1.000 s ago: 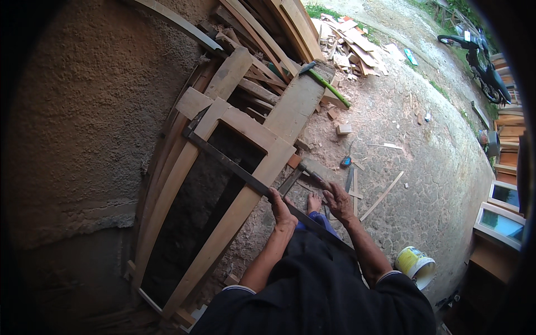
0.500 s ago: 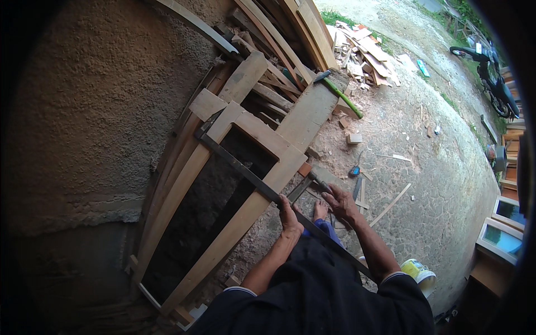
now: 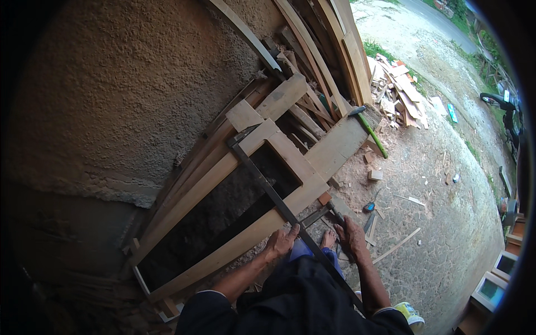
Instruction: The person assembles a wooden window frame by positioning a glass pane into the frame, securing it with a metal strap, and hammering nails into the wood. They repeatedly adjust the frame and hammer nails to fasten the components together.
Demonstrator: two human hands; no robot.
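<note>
A long dark metal bar clamp (image 3: pixel 268 190) lies slantwise across a pale wooden frame (image 3: pixel 223 254). Its far jaw hooks over the frame's left edge. Near the frame's right edge, the screw end meets a small reddish wood block (image 3: pixel 325 198). My right hand (image 3: pixel 353 239) is closed around the screw handle. Just past the frame's edge, my left hand (image 3: pixel 282 243) grips the bar with thumb and fingers; part of its grasp is hidden.
A green-handled hammer (image 3: pixel 372 134) rests on a board (image 3: pixel 338 151) under the frame's far end. Long planks (image 3: pixel 343 56) lean by the rough wall (image 3: pixel 128 95). Offcuts (image 3: pixel 399 92), a blue tape measure (image 3: pixel 369 207) and a bucket (image 3: pixel 410 315) are on the ground.
The whole view has shifted, so the frame and clamp sit lower and further right. My left hand has slid a little to the left side of the bar; my right hand stays at the screw handle.
</note>
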